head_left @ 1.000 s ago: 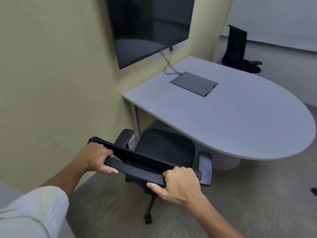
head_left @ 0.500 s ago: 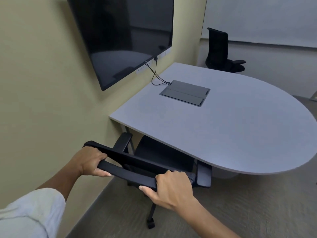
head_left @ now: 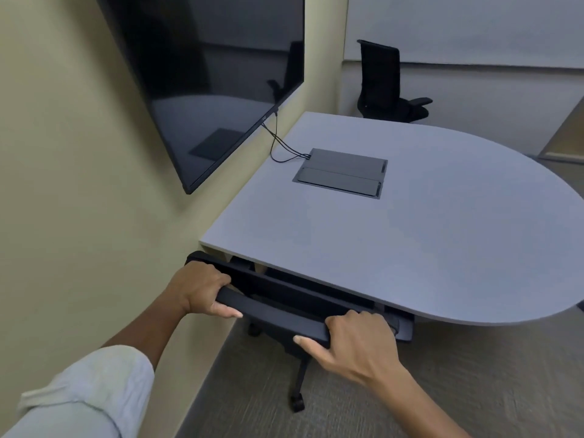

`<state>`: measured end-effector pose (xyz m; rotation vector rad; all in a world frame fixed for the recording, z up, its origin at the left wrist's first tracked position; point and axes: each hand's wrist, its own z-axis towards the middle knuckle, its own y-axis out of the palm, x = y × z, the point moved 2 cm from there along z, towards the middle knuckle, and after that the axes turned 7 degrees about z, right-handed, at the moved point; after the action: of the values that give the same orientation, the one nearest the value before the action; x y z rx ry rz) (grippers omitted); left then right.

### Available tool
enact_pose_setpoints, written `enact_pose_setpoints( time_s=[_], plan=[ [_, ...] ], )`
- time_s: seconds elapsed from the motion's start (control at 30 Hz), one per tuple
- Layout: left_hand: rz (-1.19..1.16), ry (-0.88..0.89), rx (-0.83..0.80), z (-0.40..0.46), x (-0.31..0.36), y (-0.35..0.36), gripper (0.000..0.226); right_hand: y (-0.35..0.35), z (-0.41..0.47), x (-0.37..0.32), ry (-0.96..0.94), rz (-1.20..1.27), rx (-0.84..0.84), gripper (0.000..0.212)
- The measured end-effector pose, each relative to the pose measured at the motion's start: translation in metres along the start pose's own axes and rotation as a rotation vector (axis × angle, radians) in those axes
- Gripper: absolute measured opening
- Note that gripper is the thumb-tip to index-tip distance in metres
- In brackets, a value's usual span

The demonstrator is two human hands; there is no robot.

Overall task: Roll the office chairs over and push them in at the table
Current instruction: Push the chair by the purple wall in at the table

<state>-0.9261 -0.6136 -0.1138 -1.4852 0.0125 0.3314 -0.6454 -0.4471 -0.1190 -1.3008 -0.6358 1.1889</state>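
A black office chair (head_left: 278,306) stands at the near edge of the grey rounded table (head_left: 426,248). Its seat and armrests are mostly hidden under the tabletop; the top of the backrest and one caster show. My left hand (head_left: 202,290) grips the left end of the backrest's top edge. My right hand (head_left: 354,339) grips its right end. A second black office chair (head_left: 384,82) stands beyond the table's far side, by the back wall, apart from the table.
A large dark screen (head_left: 215,74) hangs on the yellow wall at left, with cables running down to a dark hatch (head_left: 341,173) set in the tabletop. The near chair sits close to the left wall. Grey carpet (head_left: 474,374) lies to the right.
The near chair has rolled forward under the table, so its seat and armrests are now mostly covered by the tabletop. Both hands kept their grip and moved forward with it.
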Motion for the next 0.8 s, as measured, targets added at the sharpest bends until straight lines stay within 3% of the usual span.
enact_pose_setpoints(
  time_s=[0.07,0.2,0.4,0.8],
  plan=[
    [-0.028,0.029,0.006,0.012,-0.018,0.010,0.064,0.004,0.015,-0.002,0.036,-0.004,0.004,0.073],
    [-0.026,0.080,0.070,0.042,-0.045,0.028,0.094,0.006,0.044,0.003,0.056,-0.056,0.025,0.078],
    [-0.043,0.059,0.149,0.057,-0.048,0.025,0.085,0.001,0.063,0.017,0.033,-0.104,0.018,0.075],
    [0.020,0.058,0.117,0.063,-0.037,0.014,0.079,0.003,0.063,0.033,0.026,-0.141,0.019,0.076]
  ],
)
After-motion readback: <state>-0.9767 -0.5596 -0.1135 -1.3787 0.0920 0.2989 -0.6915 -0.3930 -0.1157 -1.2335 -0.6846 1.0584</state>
